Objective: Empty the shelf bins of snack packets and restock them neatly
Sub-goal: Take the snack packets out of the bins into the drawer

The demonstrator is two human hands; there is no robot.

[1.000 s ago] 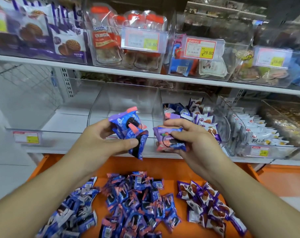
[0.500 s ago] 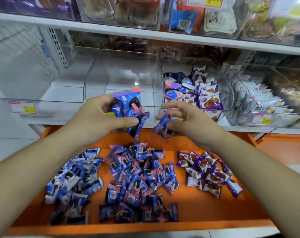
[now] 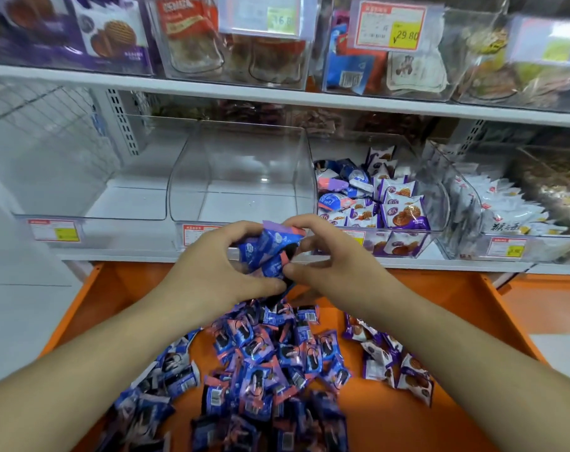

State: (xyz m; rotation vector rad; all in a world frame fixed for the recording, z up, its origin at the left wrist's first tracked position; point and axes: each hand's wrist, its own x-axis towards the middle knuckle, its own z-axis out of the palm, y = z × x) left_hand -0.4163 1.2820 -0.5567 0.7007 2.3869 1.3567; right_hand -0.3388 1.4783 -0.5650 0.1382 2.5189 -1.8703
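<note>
My left hand (image 3: pixel 212 272) grips a bunch of blue-and-pink snack packets (image 3: pixel 270 252) in front of the shelf edge. My right hand (image 3: pixel 336 265) pinches the same bunch from the right, thumb and fingers on the packets. Behind the hands stands an empty clear bin (image 3: pixel 241 177). To its right, another clear bin (image 3: pixel 440 203) holds mixed blue, pink and purple packets. Below, on the orange tray (image 3: pixel 472 321), lie a blue-and-white pile (image 3: pixel 169 370), a large blue-and-pink pile (image 3: pixel 270 363) and a purple waffle-packet pile (image 3: pixel 394 363).
An empty clear bin (image 3: pixel 91 177) stands at the far left of the white shelf (image 3: pixel 114 256). A bin of white packets (image 3: pixel 505 216) is at the right. The upper shelf (image 3: pixel 277 96) carries clear bins of packaged snacks with price tags (image 3: pixel 391 24).
My right hand has brought its packets to the left hand, and both hands now hold one bunch together. The camera view has shifted, showing the upper shelf again.
</note>
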